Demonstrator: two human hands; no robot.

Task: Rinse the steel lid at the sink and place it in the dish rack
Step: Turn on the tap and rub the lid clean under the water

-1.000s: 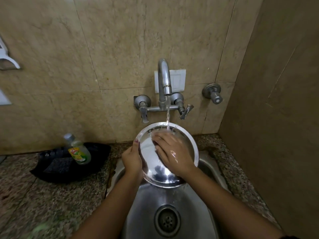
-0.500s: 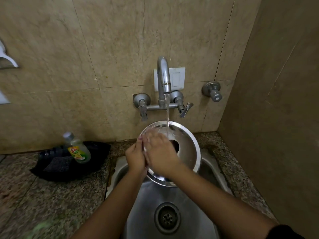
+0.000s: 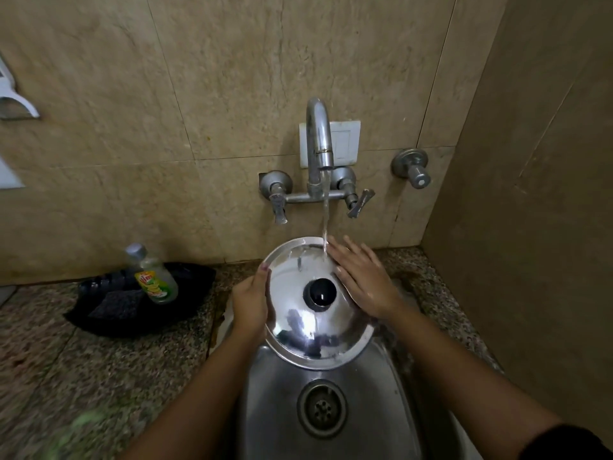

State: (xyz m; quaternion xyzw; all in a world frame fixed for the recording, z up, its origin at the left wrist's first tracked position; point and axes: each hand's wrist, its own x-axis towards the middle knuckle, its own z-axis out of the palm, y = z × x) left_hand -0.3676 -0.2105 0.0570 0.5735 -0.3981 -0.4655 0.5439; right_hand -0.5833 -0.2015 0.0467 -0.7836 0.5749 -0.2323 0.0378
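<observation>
The round steel lid (image 3: 298, 322) with a black knob (image 3: 319, 291) is held tilted over the steel sink (image 3: 381, 410), its knob side facing me. My left hand (image 3: 250, 305) grips its left rim. My right hand (image 3: 363, 280) lies flat with fingers spread on the lid's upper right part. Water runs from the tap (image 3: 317, 141) onto the lid's top edge beside my right fingertips. No dish rack is in view.
A dish soap bottle (image 3: 151, 275) stands in a black tray (image 3: 139, 305) with scrub pads on the granite counter (image 3: 83, 376) to the left. Tap handles (image 3: 278, 202) and a separate valve (image 3: 413, 169) jut from the tiled wall. A side wall (image 3: 530, 227) closes the right.
My right hand has slid from the lid's left side, next to my left hand, across to its upper right, uncovering the black knob. The lid sits a little lower and nearer to me.
</observation>
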